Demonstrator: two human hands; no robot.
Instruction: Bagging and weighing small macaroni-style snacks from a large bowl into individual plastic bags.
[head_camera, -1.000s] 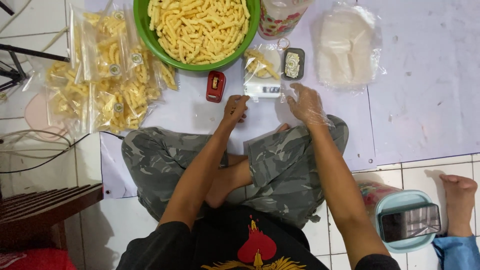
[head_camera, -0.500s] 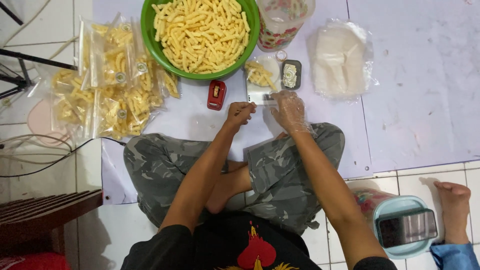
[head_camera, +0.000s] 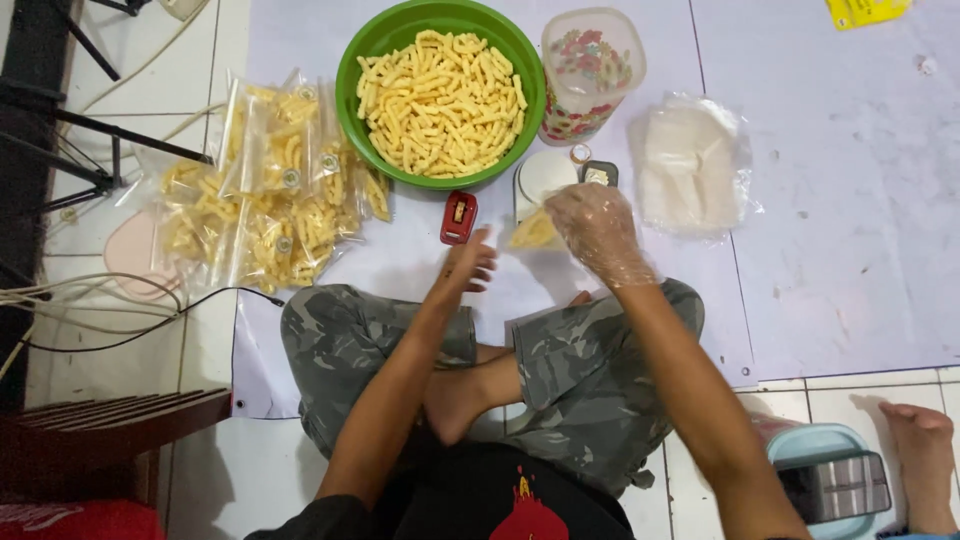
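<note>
head view, looking straight down at a person seated cross-legged on a pale floor mat (head_camera: 850, 250). right hand (head_camera: 598, 232), in a thin clear plastic glove, sits centre frame over a small clear bag (head_camera: 533, 232) partly filled with yellow stick snacks; the fingers curl down over the bag's upper edge and appear to pinch it, though the glove's glare blurs the exact contact. left hand (head_camera: 468, 265), bare, hovers just left of the bag, fingers loosely spread and lightly bent, touching nothing that i can confirm.

surroundings: green bowl (head_camera: 440, 90) of the same snacks at upper centre; heap of filled bags (head_camera: 265, 200) at upper left; red stapler-like tool (head_camera: 459, 218) just left of the bag; white round scale platform (head_camera: 543, 175) directly above the bag; clear flower-printed container (head_camera: 590, 70) upper right of the bowl; stack of empty clear bags (head_camera: 690, 165) to the right.

judgement on doing the step well: the bag seems to be in handling near the scale. keep the mouth upright so sticks do not spill, grip only the top film with the gloved hand, support the bottom with the bare hand, avoid crushing the brittle contents.

not resolved: the bag's mouth is covered by the right hand, so open or folded cannot be told. the scale's display is mostly hidden and too small to make out. a blue-rimmed object (head_camera: 830, 480) and someone else's bare foot (head_camera: 920, 450) are cut off at lower right.
</note>
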